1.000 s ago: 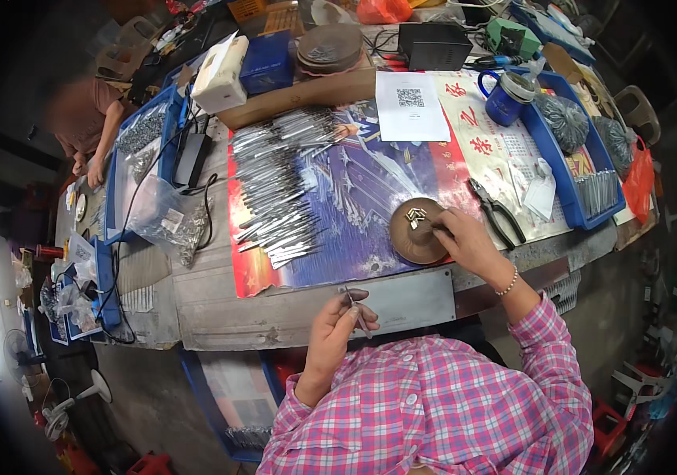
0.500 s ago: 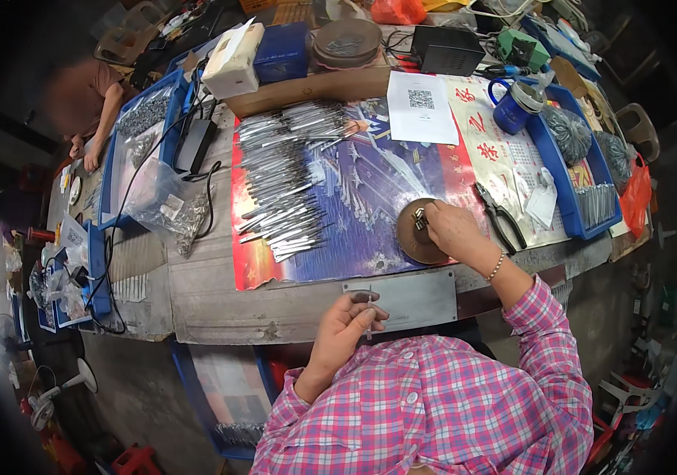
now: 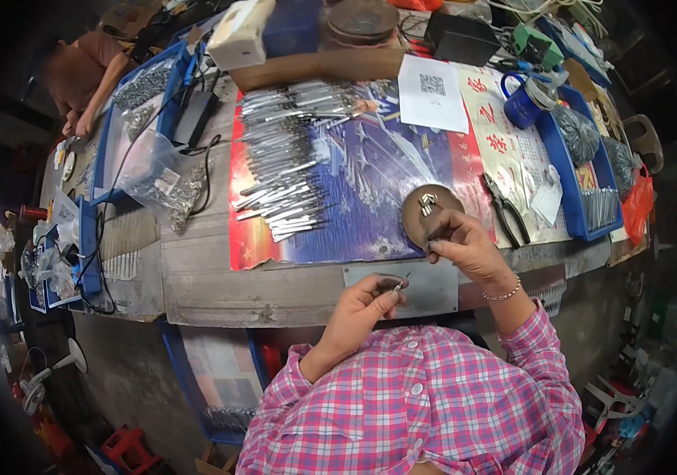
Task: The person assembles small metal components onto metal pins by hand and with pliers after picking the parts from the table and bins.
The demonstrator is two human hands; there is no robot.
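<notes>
My left hand (image 3: 366,309) is closed in a pinch on a thin metal rod (image 3: 406,279), whose tip shows above the fingers. My right hand (image 3: 465,247) hovers over the near right rim of a round brown dish (image 3: 412,217), thumb and fingertips pressed together. Whatever sits in that pinch is too small to make out. Several short brass-coloured pieces (image 3: 428,199) lie in the dish. Beyond it and to the left, many slim metal rods (image 3: 279,158) are spread in rows on a colourful poster sheet (image 3: 378,237). A grey metal plate (image 3: 433,291) lies at the table edge below my hands.
Black-handled pliers (image 3: 506,210) lie right of the dish, near a blue mug (image 3: 524,104) and a blue tray (image 3: 591,226) of parts. A cardboard box edge (image 3: 314,70) stands behind the rods. At far left, another person's arm (image 3: 101,103) rests beside a blue tray (image 3: 101,190).
My right hand has drawn back from the brass-coloured pieces toward me, uncovering them. My left hand has moved right and slightly up, with its rod now tilted. The view has shifted a little.
</notes>
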